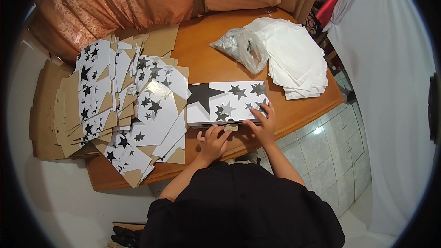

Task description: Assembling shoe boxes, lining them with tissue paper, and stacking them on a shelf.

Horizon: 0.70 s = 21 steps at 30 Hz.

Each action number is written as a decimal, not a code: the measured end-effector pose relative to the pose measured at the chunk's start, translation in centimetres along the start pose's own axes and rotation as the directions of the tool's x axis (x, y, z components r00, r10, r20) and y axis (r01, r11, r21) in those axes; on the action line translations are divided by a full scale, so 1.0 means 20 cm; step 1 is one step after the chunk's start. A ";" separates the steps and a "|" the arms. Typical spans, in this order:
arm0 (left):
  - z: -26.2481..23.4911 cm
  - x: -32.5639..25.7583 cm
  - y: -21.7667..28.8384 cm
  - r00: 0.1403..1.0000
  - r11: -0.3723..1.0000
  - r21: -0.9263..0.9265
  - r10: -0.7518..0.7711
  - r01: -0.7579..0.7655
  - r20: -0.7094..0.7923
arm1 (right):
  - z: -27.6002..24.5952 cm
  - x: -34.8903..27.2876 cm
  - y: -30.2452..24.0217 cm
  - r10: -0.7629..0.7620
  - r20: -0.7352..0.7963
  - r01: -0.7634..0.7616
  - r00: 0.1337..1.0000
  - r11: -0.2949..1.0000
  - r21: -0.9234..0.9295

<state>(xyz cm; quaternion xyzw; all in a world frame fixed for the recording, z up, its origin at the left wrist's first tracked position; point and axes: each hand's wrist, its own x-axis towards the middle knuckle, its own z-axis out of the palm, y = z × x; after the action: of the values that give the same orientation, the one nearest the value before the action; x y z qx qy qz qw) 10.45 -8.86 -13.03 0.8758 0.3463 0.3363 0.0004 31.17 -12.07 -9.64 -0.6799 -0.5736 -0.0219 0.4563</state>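
Observation:
A long cardboard box (241, 105), white with black and grey stars, lies in front of me near the table's front edge. My right hand (262, 124) grips its right front corner, fingers over the top and thumb at the front edge. Bent against the front side are the fingers of my left hand (214, 143), with the thumb close to a small brown tab (232, 128) that sticks out there. The box's lower front side is mostly hidden.
Flat star-printed cardboard pieces (156, 110) are piled on the left of the wooden table (197, 41). At the back right lie a stack of white sheets (298, 59) and a clear plastic bag (241, 48) with unclear contents. Orange curtains (138, 0) hang behind.

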 end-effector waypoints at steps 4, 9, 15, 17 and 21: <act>0.00 0.00 0.01 1.000 1.000 0.016 0.012 -0.012 -0.015 | 0.01 -0.01 0.02 -0.048 -0.011 0.048 0.999 0.999 -0.025; -0.02 0.05 -0.02 0.998 0.999 -0.034 -0.011 0.008 -0.064 | 0.01 -0.03 0.05 -0.092 0.006 0.092 0.996 0.995 -0.035; -0.05 0.11 -0.12 0.982 0.978 0.131 -0.150 0.164 -0.112 | 0.01 -0.06 0.04 -0.047 0.018 0.049 0.999 0.994 -0.102; -0.08 0.17 -0.16 0.981 0.973 0.129 -0.186 0.191 -0.053 | 0.01 -0.07 0.06 -0.030 -0.001 0.030 1.000 0.996 -0.089; -0.09 0.19 -0.22 0.979 0.974 0.117 -0.200 0.196 0.026 | 0.02 -0.07 0.06 0.003 -0.034 -0.004 0.999 0.999 -0.039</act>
<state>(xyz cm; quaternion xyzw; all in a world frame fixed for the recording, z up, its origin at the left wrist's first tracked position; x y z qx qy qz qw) 8.67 -3.65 -10.43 0.8416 0.4504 0.2978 -0.0098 31.36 -12.78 -11.33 -0.6891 -0.5641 -0.0439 0.4528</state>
